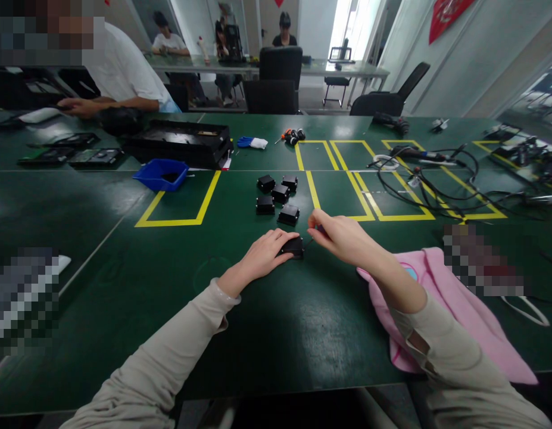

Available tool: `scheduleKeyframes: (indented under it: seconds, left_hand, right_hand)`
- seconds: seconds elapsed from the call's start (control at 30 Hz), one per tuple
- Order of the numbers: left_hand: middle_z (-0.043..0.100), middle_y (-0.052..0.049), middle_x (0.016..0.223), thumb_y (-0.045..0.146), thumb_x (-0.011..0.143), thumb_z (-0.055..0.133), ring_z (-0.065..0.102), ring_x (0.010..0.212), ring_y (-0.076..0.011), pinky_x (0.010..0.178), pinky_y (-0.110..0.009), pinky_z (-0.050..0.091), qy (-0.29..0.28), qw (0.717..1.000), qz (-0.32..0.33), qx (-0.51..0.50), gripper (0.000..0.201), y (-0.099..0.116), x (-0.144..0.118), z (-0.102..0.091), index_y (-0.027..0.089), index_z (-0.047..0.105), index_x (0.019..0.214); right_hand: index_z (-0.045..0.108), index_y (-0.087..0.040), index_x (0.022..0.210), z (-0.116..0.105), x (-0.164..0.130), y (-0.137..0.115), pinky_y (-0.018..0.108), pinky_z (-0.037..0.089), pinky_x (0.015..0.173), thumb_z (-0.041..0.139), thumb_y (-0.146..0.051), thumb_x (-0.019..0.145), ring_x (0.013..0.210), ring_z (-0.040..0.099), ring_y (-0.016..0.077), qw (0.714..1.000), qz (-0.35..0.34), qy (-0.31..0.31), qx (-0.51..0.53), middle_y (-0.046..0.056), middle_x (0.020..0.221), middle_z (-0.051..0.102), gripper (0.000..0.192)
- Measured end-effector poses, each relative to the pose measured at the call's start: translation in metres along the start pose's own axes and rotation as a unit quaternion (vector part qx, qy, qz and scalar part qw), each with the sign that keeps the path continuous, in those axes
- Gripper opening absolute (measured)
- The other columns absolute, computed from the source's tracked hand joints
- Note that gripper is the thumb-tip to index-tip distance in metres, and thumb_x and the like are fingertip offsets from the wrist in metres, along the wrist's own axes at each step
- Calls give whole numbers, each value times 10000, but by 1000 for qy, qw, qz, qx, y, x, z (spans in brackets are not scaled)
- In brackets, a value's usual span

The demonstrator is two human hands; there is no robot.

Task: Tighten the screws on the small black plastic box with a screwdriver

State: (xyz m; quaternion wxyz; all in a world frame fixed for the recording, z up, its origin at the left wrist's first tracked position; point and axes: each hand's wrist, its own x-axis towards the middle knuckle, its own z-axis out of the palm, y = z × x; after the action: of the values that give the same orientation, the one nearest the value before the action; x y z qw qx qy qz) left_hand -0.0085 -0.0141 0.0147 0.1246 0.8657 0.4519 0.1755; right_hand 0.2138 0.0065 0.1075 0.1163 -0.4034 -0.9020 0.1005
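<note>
My left hand [267,253] is closed around a small black box [295,246] and steadies it on the green table [276,322]. Opposite it, my right hand [331,233] pinches a screwdriver [308,242]; its thin shaft points at the right side of the box, and its handle is mostly hidden in my fingers. Whether the tip touches the box I cannot tell. Just beyond my hands lie several similar black boxes [280,192] in a loose cluster.
A blue bin [162,174] and a large black case [181,142] stand at the left. Coiled black cables [430,179] lie right, over yellow tape rectangles. A pink cloth [454,316] is under my right forearm. A person [128,65] sits across at the left.
</note>
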Motion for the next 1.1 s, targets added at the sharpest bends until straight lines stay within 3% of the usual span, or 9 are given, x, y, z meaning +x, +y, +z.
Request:
scheduleKeyframes:
  seconds: [0.23,0.43,0.63,0.8,1.1]
  left_hand:
    - [539,-60,1182,343,933,544,534,1049,-226,893,-367,467,4,1000,4,1,444,-1,1,1,257,407,1347]
    - [533,-60,1199,355,939,535,531,1054,-225,897,-367,463,4,1000,4,3,451,-2,-1,1,273,398,1361]
    - [538,-58,1183,353,936,537,535,1039,-224,879,-361,466,5,1000,-2,4,449,-1,-1,1,271,397,1355]
    - [530,-61,1194,354,943,526,529,1051,-224,886,-361,462,3,1000,1,0,445,-1,-1,0,278,398,1362]
    - [536,-65,1189,355,937,534,530,1049,-226,899,-364,459,4,1000,2,4,448,-1,-1,1,271,407,1358]
  right_hand:
    - [498,-206,993,1,0,0,264,266,573,347,-443,967,621,532,155,1000,0,4,-9,13,718,609,282]
    - [479,-203,1042,1,0,1,260,277,578,366,-344,952,625,529,147,1000,-11,5,14,11,737,612,201]
    - [502,-213,967,1,1,0,261,259,564,353,-439,960,595,509,147,1000,-4,-2,-1,5,694,594,271]
    - [477,-206,1023,1,0,0,257,272,573,379,-362,950,633,535,150,1000,-5,2,14,9,738,614,198]
    - [484,-206,999,3,2,0,259,277,577,367,-396,955,625,536,149,1000,11,9,9,16,726,615,228]
